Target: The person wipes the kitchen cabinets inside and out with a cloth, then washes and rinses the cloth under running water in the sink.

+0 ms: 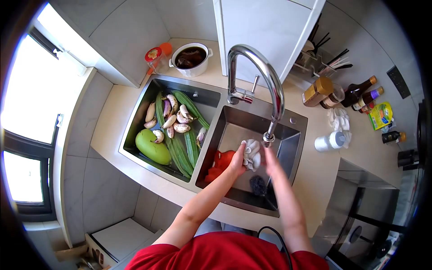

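My left hand (pixel 238 161) is closed on a bunched white cloth (pixel 253 155) above the right sink basin (pixel 290 168). Just right of the cloth, under the faucet's spout, is my right hand (pixel 269 158); motion blurs its fingers, and whether it touches the cloth is unclear. The chrome faucet (pixel 278 90) arches over both hands. Partly behind my left hand and forearm lies a crumpled orange-red cloth or bag (pixel 216 168) in the basin. A dark scrubber-like clump (pixel 258 185) rests on the basin floor below my hands.
In the left basin (pixel 207 96) lie a green gourd (pixel 154 146), long ridged gourds (pixel 191 108) and several pale purple eggplants (pixel 182 128). Behind it stand a white pot (pixel 191 59) and a jar (pixel 155 60). A white bottle (pixel 330 141) and condiment bottles (pixel 357 91) occupy the right counter.
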Demonstrator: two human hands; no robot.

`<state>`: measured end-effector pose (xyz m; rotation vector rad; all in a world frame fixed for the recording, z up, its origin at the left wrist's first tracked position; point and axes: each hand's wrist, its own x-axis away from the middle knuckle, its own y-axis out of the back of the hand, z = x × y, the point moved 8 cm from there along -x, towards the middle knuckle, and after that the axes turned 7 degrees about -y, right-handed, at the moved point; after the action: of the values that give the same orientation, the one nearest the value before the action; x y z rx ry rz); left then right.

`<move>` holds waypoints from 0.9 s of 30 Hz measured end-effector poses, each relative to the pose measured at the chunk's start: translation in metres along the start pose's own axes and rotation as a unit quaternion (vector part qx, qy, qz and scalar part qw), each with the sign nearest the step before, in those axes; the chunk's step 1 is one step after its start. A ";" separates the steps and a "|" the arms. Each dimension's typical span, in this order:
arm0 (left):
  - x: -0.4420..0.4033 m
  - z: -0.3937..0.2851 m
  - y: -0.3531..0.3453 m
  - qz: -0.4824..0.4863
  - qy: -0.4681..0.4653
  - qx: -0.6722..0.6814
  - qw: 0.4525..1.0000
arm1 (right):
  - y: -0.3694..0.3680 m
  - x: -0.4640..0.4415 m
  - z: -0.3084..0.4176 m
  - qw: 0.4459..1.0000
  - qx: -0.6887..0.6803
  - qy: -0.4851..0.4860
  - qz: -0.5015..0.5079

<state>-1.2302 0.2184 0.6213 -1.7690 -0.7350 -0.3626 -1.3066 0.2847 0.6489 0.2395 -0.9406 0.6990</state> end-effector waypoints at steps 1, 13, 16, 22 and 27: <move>-0.001 0.010 0.002 0.001 0.003 -0.003 1.000 | -0.015 -0.020 -0.045 0.988 -0.109 -0.015 0.105; 0.025 0.011 -0.022 0.270 0.103 -0.123 0.949 | -0.069 0.067 -0.059 0.704 -0.517 -0.087 0.478; 0.017 0.025 -0.031 0.307 0.087 0.102 0.942 | -0.078 0.066 -0.055 0.667 -0.529 -0.055 0.522; 0.003 0.006 -0.052 0.259 0.029 -0.215 0.941 | -0.039 0.057 -0.052 0.900 -0.214 -0.012 0.379; -0.011 0.006 -0.049 0.159 0.015 -0.397 0.904 | -0.013 0.043 -0.046 0.980 -0.019 -0.001 0.200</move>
<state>-1.2709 0.2294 0.6494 -2.5978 -0.2548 -0.5074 -1.2510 0.3159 0.6581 0.0141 -1.0144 1.0485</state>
